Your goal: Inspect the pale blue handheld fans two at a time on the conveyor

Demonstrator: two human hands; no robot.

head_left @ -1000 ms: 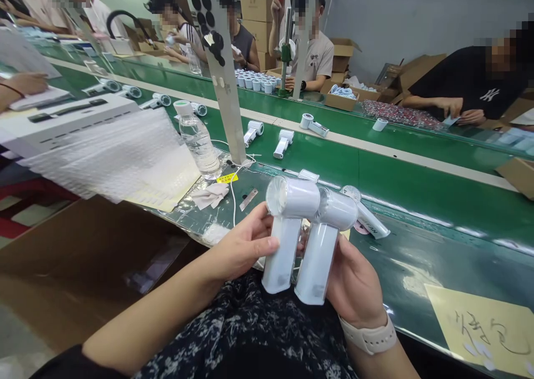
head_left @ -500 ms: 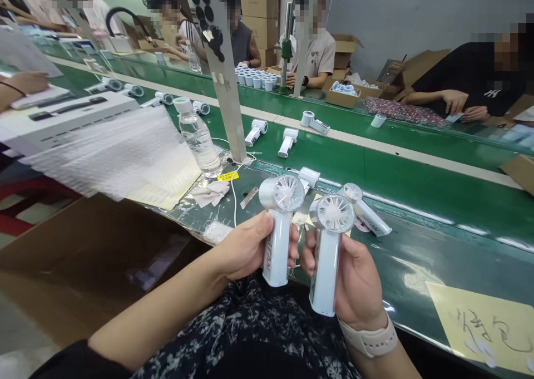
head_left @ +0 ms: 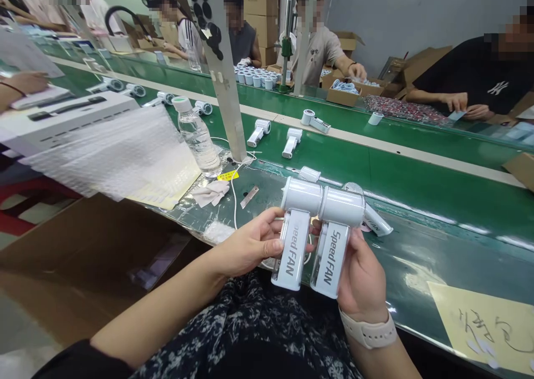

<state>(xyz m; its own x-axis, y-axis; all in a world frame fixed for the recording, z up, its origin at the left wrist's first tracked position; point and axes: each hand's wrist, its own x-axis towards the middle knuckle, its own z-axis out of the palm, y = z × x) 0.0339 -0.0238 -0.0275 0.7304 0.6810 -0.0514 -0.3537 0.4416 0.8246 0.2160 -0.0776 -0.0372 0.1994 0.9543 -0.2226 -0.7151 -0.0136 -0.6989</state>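
Note:
In my left hand (head_left: pixel 254 239) is a white handheld fan (head_left: pixel 294 245), its handle gripped between thumb and fingers. My right hand (head_left: pixel 364 279) closes round the handle of a second handheld fan (head_left: pixel 331 259). Both fans stand side by side in front of me, their round heads touching or nearly so. Grey "Speed FAN" lettering faces me, partly covered by my left fingers on the first one. Just behind them, another fan (head_left: pixel 377 221) lies on the bench, and the head of one more (head_left: pixel 310 174) shows above the held pair.
A green conveyor (head_left: pixel 346 151) carries several fans beyond the bench. A water bottle (head_left: pixel 198 139), bubble-wrap bags (head_left: pixel 125 151) and a metal post (head_left: pixel 229 89) stand to the left. A cardboard box (head_left: pixel 104 262) is below left. A marked yellow sheet (head_left: pixel 479 323) lies right. Co-workers sit across.
Both fans have been turned in my hands, so the lettered sides face me instead of the grilles. Their heads have come together. Across the belt, a co-worker's arm has reached toward a box.

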